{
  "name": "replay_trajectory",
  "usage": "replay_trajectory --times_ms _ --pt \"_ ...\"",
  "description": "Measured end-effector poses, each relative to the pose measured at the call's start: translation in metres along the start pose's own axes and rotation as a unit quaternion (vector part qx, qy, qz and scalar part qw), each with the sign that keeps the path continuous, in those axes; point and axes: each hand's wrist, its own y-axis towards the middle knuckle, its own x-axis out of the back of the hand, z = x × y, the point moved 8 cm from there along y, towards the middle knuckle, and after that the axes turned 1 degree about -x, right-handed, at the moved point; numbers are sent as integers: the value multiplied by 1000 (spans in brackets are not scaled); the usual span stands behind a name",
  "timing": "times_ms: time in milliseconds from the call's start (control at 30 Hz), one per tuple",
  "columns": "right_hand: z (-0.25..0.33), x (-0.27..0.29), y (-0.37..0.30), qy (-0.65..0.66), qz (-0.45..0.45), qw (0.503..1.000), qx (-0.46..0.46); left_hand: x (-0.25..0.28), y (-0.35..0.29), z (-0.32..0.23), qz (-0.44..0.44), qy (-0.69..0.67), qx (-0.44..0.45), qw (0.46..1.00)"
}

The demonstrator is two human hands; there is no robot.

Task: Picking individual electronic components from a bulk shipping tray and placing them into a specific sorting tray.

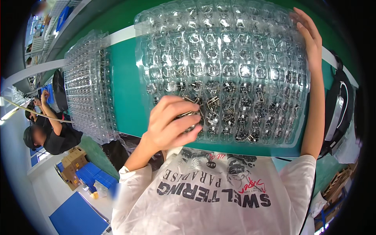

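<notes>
Over the green surface [125, 90] we are bent above a clear plastic blister tray [219, 70], its near rows filled with small dark metal-legged components [243, 113] and its far rows mostly bare. Our left hand [174, 123] is closed in a pinch on a few of those parts just above the tray's near-left pockets, while our right hand [309, 37] lies open and flat on the far right corner, steadying it. We judge that we are mid-way through filling pockets; the next move calls for dropping each part squarely into one pocket. A stack of like trays [88, 86] stands beside it, to the left.
</notes>
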Motion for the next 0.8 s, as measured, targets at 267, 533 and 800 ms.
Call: replay_trajectory --times_ms 267,533,800 --pt "16 -14 2 -12 -9 1000 19 31 -2 9 53 111 66 990" --pt "-16 24 -6 45 17 997 52 11 -5 42 88 131 150 976" --pt "-45 11 6 18 26 999 19 -3 -21 35 65 66 170 981"
